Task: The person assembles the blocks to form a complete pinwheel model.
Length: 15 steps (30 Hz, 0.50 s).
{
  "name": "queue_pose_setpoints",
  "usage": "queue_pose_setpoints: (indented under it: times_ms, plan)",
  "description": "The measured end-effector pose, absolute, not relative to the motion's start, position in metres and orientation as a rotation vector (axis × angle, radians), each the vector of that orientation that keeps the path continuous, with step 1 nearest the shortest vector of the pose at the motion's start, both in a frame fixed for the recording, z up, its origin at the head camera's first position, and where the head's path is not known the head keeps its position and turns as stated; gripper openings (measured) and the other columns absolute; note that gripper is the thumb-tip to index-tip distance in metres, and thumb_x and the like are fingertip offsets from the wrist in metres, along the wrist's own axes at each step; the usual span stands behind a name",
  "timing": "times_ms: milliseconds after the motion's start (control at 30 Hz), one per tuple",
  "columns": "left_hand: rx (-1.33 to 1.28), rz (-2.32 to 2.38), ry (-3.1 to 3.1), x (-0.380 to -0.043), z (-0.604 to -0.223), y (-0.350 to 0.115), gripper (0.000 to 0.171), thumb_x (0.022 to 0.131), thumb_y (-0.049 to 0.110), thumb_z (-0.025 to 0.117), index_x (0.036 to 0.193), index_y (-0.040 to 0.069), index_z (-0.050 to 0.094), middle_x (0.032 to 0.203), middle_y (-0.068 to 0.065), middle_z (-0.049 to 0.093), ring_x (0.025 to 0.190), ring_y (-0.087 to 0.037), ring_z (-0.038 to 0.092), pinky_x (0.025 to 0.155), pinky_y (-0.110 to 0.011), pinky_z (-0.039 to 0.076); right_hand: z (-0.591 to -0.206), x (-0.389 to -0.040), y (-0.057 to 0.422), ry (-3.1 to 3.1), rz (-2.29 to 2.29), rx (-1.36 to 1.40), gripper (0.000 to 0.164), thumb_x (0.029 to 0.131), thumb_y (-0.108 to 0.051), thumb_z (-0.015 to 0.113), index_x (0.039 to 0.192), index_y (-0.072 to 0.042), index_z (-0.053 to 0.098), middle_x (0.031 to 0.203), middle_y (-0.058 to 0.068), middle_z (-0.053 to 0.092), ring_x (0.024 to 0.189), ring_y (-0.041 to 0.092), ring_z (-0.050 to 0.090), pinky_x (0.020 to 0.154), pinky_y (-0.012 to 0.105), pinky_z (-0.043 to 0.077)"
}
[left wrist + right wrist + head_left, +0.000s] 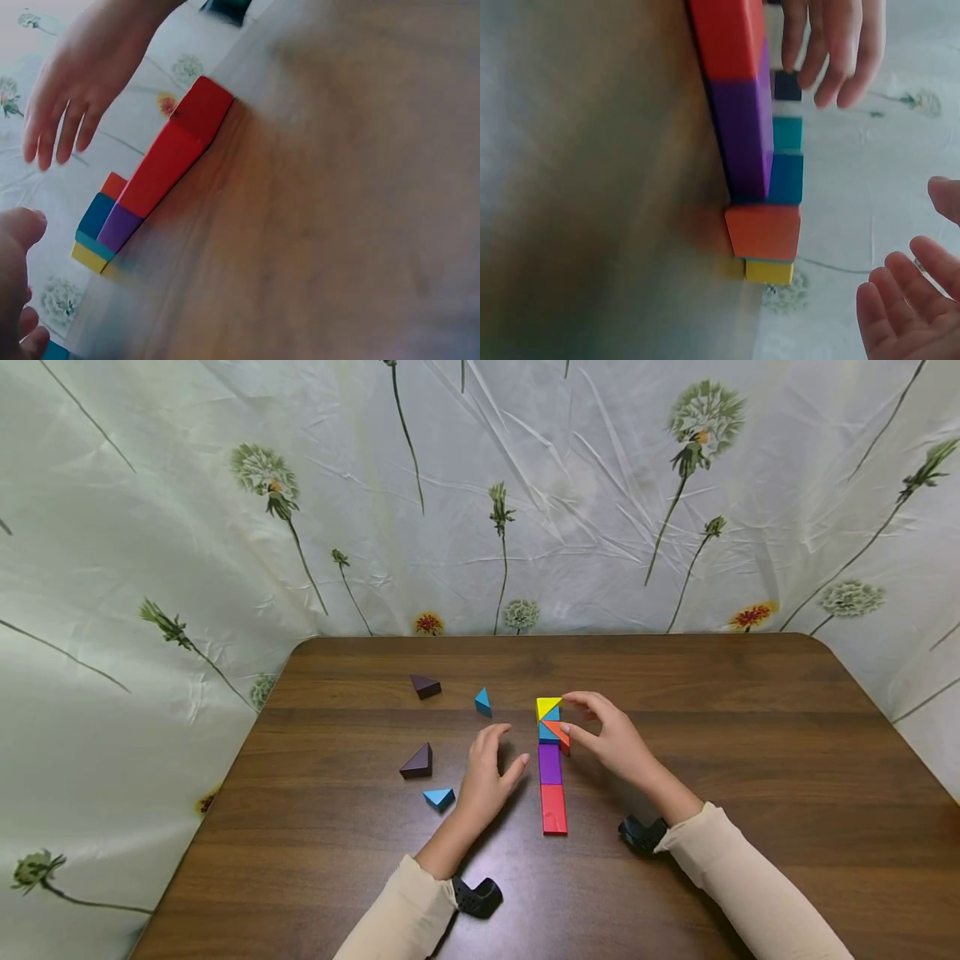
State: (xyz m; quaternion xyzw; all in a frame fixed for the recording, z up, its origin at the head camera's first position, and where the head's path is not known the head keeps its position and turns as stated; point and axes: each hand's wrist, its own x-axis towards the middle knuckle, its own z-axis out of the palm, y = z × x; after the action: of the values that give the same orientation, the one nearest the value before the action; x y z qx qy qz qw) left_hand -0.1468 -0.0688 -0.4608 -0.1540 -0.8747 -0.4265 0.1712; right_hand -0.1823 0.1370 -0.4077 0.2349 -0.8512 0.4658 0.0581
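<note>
A row of coloured blocks runs away from the person: a red block [553,810] nearest, a purple block [550,764] beyond it, then blue pieces [548,735] and a yellow triangular block [547,705] at the far end. An orange triangular block [562,733] sits at the blue part and juts out to the right. Beside it is my right hand [618,743], thumb and fingers apart; in the right wrist view this hand [919,311] stands clear of the blocks. Left of the row hovers my left hand [483,781], loosely curved and holding nothing.
Two dark triangular blocks [425,687] and two loose blue triangular blocks [483,702] lie on the left of the brown wooden table [712,681]. Behind the table's far edge hangs a pale curtain [570,527] with dandelion prints. Each wrist carries a black device.
</note>
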Motion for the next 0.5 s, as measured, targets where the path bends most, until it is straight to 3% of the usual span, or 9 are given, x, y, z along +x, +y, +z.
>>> queue_pose_setpoints:
  times_ms: [367, 500]
  plan:
    - [-0.165, -1.267, -2.383, -0.170, -0.464, -0.073, 0.053, 0.084, 0.018, 0.064, 0.125, -0.002, 0.037, 0.126, -0.018, 0.036, 0.116, -0.031, 0.034, 0.096, -0.044, 0.032, -0.426, -0.142, 0.137, -2.654, 1.355, 0.769, 0.049, 0.078, -0.019, 0.071, 0.122, -0.008, 0.052, 0.116, 0.006, 0.054, 0.095, 0.025, 0.053, 0.077, 0.041, 0.046]
    - [-0.079, -1.302, -2.366, -0.180, -0.466, -0.075, 0.055, 0.084, 0.017, 0.064, 0.126, -0.003, 0.035, 0.126, -0.019, 0.034, 0.116, -0.032, 0.034, 0.096, -0.044, 0.033, -0.431, -0.134, 0.138, -2.701, 1.358, 0.802, 0.051, 0.077, -0.022, 0.072, 0.122, -0.009, 0.052, 0.121, 0.004, 0.051, 0.100, 0.023, 0.052, 0.080, 0.041, 0.045]
